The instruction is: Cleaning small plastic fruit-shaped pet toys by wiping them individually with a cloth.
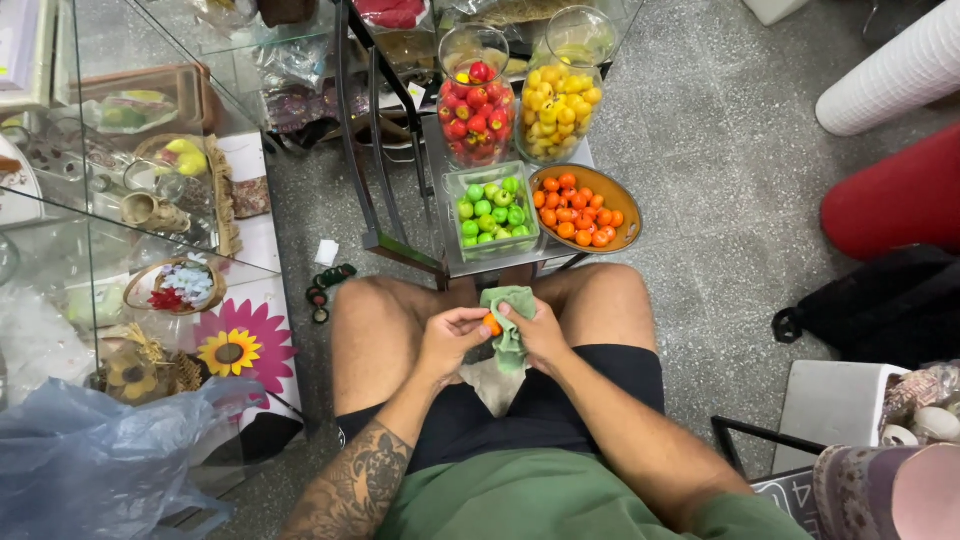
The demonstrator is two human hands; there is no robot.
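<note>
While we sit over our lap, our left hand point(450, 335) pinches a small orange ball point(492, 325) that touches the green cloth point(510, 320) gripped by our right hand point(543, 335); the orange-filled bowl point(625, 200) lies ahead at the small table's point(450, 262) right edge.

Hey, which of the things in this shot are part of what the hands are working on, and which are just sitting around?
In use:
- left hand pinching a small orange fruit
- right hand holding a green cloth
- brown bowl of orange fruits
- green tub of green fruits
- jar of red fruits
- jar of yellow fruits

Lying about:
- blue plastic bag
- flower decoration
- black bag
</note>
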